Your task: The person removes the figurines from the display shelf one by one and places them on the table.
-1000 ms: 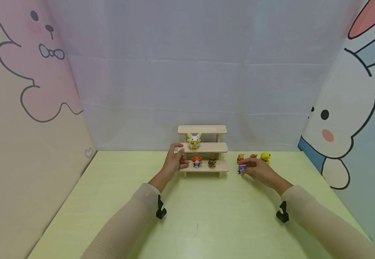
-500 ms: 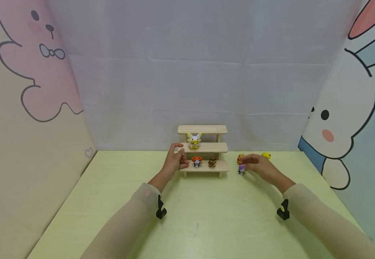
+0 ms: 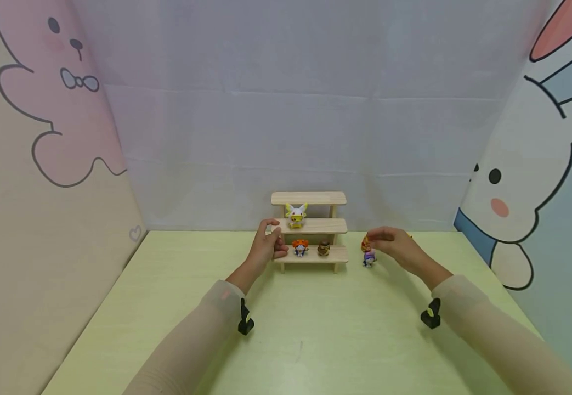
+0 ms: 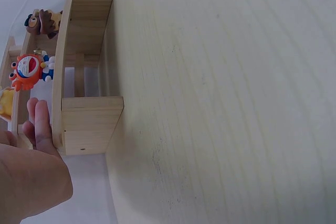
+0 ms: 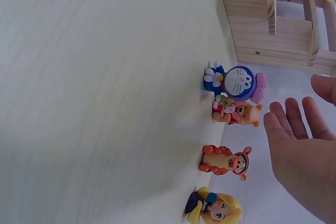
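My left hand [image 3: 264, 248] grips the left end of a small three-tier wooden shelf [image 3: 332, 225], its fingers at the middle and lower tiers. On the shelf stand a white-and-yellow figurine [image 3: 296, 216], an orange-hatted figurine [image 3: 300, 248] and a brown figurine [image 3: 323, 248]. To the shelf's right my right hand [image 3: 398, 248] hovers by a bear figurine [image 5: 247, 113], fingers fairly straight and holding nothing. Beside the bear stands a blue cat figurine in a purple hat [image 3: 369, 258]. A tiger figurine [image 5: 226, 161] and a yellow-haired figurine [image 5: 214, 206] are mostly hidden behind the hand in the head view.
A pale wood-grain table [image 3: 286, 329] bears everything. Behind it hangs a light grey cloth [image 3: 286, 126]. Panels printed with cartoon animals, a pink one [image 3: 68, 137] and a white rabbit [image 3: 527, 192], stand at the left and right sides.
My right hand has let go of the purple-hatted cat figurine and drawn slightly back toward the bear, covering more of the figurines behind it. My left hand has stayed at the shelf.
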The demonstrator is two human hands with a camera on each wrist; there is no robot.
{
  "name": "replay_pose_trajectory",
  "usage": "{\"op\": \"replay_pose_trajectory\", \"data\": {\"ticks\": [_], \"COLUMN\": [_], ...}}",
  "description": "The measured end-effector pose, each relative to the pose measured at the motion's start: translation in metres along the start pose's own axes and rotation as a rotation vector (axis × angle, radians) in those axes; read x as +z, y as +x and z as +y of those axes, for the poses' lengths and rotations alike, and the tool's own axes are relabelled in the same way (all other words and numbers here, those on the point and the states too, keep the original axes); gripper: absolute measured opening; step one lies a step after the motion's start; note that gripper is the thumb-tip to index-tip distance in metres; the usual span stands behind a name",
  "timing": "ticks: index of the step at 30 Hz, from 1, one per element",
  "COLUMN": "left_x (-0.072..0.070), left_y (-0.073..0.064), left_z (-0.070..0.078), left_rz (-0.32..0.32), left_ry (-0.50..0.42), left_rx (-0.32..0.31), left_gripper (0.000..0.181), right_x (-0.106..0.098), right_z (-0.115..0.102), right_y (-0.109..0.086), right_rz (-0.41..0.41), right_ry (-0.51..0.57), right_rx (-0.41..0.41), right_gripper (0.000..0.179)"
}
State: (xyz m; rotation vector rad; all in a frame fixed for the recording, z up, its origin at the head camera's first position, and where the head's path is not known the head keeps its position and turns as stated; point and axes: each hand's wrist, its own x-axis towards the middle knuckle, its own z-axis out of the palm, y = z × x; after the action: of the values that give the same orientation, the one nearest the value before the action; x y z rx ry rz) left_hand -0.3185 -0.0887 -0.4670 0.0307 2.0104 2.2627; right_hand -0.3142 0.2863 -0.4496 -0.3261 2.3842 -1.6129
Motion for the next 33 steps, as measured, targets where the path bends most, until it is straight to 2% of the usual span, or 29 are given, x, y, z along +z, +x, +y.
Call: {"op": "replay_pose_trajectory", "data": {"ticks": [6, 12, 20, 26, 33], "left_x": [0.000, 0.000, 0.000, 0.002, 0.002], "left_y": [0.000, -0.001, 0.000, -0.001, -0.001], "left_z": [-0.001, 0.000, -0.001, 0.000, 0.000], "left_rz": [-0.002, -0.001, 0.003, 0.008, 0.012], "left_ry": [-0.003, -0.006, -0.011, -0.009, -0.002], "left_rx": [0.002, 0.004, 0.004, 0.006, 0.006], "left_gripper": [0.028, 0.029, 0.028, 0.027, 0.027], "right_x": [0.002, 0.008, 0.021, 0.027, 0.031], "right_z": [-0.015, -0.027, -0.039, -0.046, -0.054], "right_y": [0.003, 0.009, 0.017, 0.023, 0.026], "right_rz": [0.001, -0.003, -0.023, -0.029, -0.004], "right_ry": [-0.019, -0.018, 0.066, 0.113, 0.063], "right_rx": [0.012, -0.010, -0.071, -0.080, -0.068], "right_gripper": [0.045, 0.043, 0.049, 0.047, 0.046]}}
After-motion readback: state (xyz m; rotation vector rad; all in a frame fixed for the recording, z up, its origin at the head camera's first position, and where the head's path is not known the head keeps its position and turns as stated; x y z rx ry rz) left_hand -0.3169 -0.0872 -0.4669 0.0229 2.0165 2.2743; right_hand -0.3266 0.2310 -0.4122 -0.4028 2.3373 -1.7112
